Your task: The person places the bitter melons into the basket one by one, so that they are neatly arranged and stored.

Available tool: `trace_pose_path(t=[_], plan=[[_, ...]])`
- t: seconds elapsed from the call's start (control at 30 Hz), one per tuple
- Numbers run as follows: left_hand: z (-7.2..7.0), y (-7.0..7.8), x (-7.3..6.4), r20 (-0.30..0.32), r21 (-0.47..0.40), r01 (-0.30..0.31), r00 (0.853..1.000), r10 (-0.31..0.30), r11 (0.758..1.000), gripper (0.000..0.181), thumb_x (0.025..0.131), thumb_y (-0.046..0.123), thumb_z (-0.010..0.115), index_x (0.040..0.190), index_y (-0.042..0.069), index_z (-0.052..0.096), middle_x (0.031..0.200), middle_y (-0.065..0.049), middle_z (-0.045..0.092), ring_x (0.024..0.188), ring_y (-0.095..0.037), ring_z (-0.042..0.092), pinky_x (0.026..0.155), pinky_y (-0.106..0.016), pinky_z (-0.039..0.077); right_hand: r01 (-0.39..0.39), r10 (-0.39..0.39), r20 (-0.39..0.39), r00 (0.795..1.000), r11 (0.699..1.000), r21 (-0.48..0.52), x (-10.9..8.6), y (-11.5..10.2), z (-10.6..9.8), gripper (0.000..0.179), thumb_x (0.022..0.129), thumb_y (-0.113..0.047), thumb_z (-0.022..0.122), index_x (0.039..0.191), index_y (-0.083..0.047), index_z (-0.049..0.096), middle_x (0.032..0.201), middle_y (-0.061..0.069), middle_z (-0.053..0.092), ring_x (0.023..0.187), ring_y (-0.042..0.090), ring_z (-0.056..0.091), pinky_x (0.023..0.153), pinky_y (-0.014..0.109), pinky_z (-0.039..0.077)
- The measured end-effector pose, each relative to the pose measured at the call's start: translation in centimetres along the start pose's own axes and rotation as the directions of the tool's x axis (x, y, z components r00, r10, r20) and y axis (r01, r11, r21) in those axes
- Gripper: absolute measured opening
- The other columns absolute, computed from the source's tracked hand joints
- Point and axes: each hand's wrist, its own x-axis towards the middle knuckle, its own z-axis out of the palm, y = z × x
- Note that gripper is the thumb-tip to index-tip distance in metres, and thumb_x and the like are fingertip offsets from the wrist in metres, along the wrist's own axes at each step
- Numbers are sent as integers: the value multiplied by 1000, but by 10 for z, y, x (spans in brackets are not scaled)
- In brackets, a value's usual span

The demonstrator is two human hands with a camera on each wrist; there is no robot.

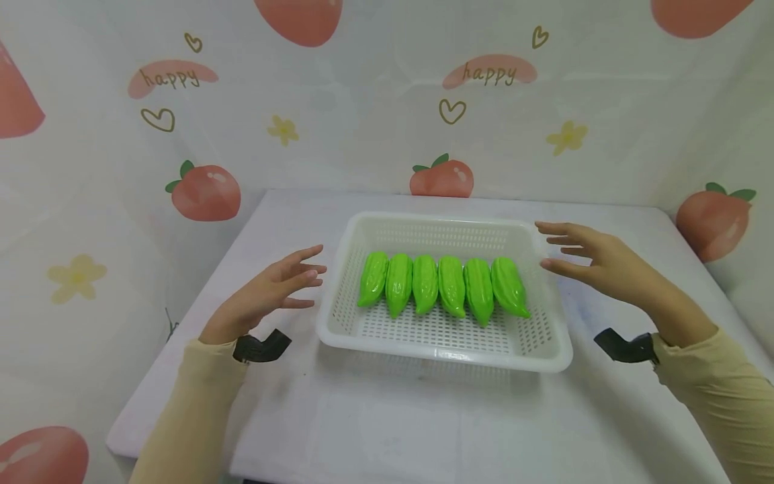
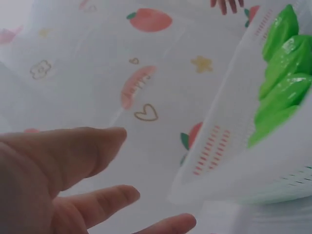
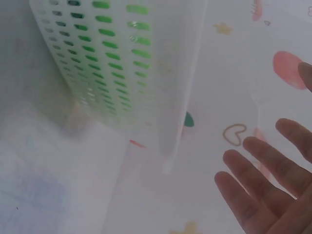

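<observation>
A white plastic basket [image 1: 435,354] with slotted walls sits on the table. Inside it, several shiny green bitter melons [image 1: 425,286] lie side by side in a row, pointed ends toward the front. Just off the basket's left end is my left hand [image 1: 266,292], its fingers spread and holding nothing. My right hand [image 1: 598,265] is beside the right end, fingertips close to the rim, likewise holding nothing. The left wrist view has the melons [image 2: 285,63] over the basket's edge. In the right wrist view, green shows through the slots of the basket wall [image 3: 97,63].
A white cloth covers the table [image 1: 363,423]. Behind it and at both sides hangs a pale curtain [image 1: 363,101] printed with peaches, hearts and flowers. Each wrist wears a black strap, the left strap [image 1: 263,346] and the right strap [image 1: 625,346] both jutting inward.
</observation>
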Motion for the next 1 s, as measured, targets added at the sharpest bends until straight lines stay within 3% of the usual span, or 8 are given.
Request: trace_pose_path(t=[0.23, 0.43, 0.6, 0.73, 0.83, 1.0], plan=[[5, 28, -14, -83, 176, -27, 996, 42, 984, 63, 98, 42, 54, 153, 34, 24, 150, -6, 38, 137, -29, 42, 102, -46, 48, 7, -6, -25, 1000, 1000, 26, -8, -13, -5, 63, 92, -26, 67, 148, -24, 40, 151, 11, 40, 128, 49, 44, 91, 71, 42], [19, 52, -27, -165, 364, -18, 983, 84, 931, 65, 96, 51, 52, 152, 42, 20, 154, -2, 35, 140, -28, 37, 108, -57, 37, 26, -26, -69, 997, 1000, -2, -17, -23, -7, 60, 94, -26, 65, 148, -24, 39, 151, 9, 41, 128, 50, 42, 90, 74, 39], [34, 68, -34, -203, 437, -48, 968, 150, 898, 69, 96, 50, 53, 154, 38, 17, 157, -1, 28, 143, -27, 31, 110, -52, 38, 44, -45, -80, 996, 999, -22, -24, -32, -10, 59, 95, -26, 63, 149, -22, 38, 150, 10, 40, 128, 50, 41, 92, 70, 39], [45, 77, -39, -227, 505, -69, 951, 210, 860, 70, 96, 48, 54, 154, 36, 16, 159, 1, 24, 142, -29, 32, 110, -51, 38, 37, -39, -71, 997, 999, -35, -31, -40, -11, 61, 96, -27, 61, 151, -26, 33, 152, 10, 37, 132, 47, 37, 92, 70, 39], [53, 83, -42, -237, 548, -98, 934, 266, 831, 70, 96, 45, 55, 155, 34, 17, 158, 1, 26, 141, -29, 35, 109, -51, 39, 54, -57, -80, 995, 998, -34, -35, -48, -10, 63, 96, -26, 61, 152, -26, 31, 153, 11, 35, 137, 42, 33, 100, 68, 33], [65, 88, -42, -233, 606, -176, 893, 385, 775, 70, 97, 37, 58, 155, 27, 21, 155, -2, 32, 141, -24, 33, 111, -52, 36, 97, -102, -110, 989, 994, -51, -38, -61, 1, 68, 95, -25, 63, 153, -21, 28, 154, 12, 33, 142, 36, 29, 111, 63, 23]])
